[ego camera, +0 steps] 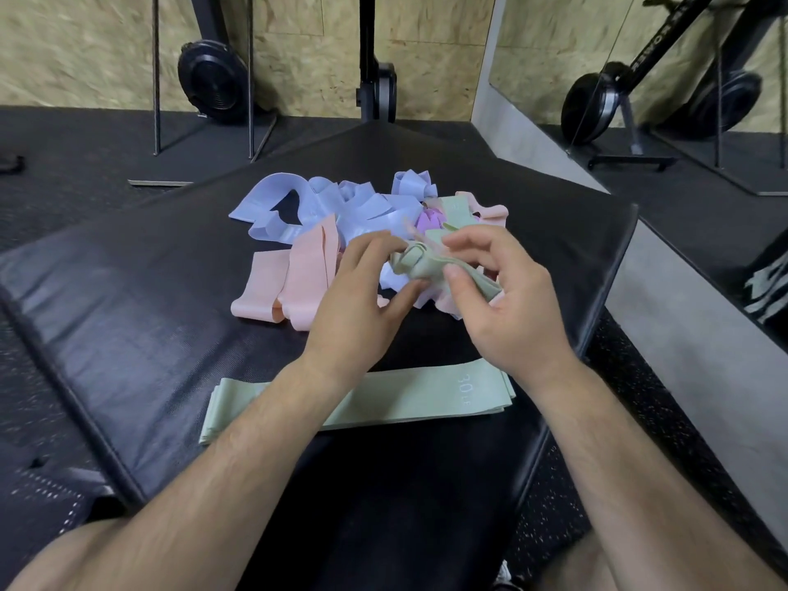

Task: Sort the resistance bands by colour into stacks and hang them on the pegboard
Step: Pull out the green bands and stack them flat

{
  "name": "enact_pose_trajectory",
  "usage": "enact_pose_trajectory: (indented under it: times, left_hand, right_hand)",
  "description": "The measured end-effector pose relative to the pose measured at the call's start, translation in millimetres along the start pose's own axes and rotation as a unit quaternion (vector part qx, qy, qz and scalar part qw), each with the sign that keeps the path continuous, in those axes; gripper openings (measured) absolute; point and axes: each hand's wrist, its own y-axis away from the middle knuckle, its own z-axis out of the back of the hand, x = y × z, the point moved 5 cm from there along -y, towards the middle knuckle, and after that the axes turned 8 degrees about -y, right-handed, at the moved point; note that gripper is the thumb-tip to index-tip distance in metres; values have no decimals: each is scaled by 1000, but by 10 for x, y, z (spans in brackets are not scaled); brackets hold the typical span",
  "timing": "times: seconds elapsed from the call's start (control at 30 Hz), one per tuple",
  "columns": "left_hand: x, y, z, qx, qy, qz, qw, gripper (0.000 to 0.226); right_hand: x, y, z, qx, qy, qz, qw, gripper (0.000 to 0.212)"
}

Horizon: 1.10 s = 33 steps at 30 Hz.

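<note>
Pinching green band [420, 266] | left hand [358, 300], right hand [511, 309] | green stack [383, 405] on mat [162, 317]

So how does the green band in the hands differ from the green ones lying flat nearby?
The held green band is bunched and twisted, pinched by the left hand and right hand; the flat green bands lie spread on the black mat. The held one hangs over the mixed pile; the flat ones sit apart from it. Only the flat ones show a printed 30. Both are pale green.
</note>
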Motion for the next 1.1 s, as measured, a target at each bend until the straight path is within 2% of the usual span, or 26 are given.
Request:
enact_pose_trajectory:
  times: [0.07,0.13,0.23,0.3,0.4,0.53,0.63,0.77,0.9,1.1]
  left_hand:
    - [-13,1,-22,12,5,-16,1000,34]
    - [36,15,-61,35,8,7,999,36]
    - [131,11,-82,58,1,53,997,16]
    - [99,2,-44,53,21,65,996,7]
    - [-11,-29,64,21,77,87,993,8]
    - [-144,-49,198,-29,60,53,996,6]
    - [-245,-59,282,-51,29,24,998,6]
    - [-429,-77,464,-83,-18,-36,996,8]
    - [-658,-12,696,-88,-47,-76,992,8]
    - [-887,294,995,-70,-70,-99,990,7]
  right_hand:
    - [11,0,24,-5,-6,0,1000,30]
    - [-2,-3,43,-9,-37,-13,999,27]
    - [-67,-9,52,-14,-92,-71,993,27]
    - [-141,-22,63,-21,-66,-95,993,29]
    - [-225,-43,77,-16,32,-104,994,41]
    - [-285,-26,26,22,84,-115,990,41]
    - [-231,-30,-44,55,71,-121,989,42]
    - [-51,8,-152,78,-41,-141,986,41]
    - [230,9,-161,35,-94,-97,990,37]
    - [667,57,-61,29,57,-21,998,23]
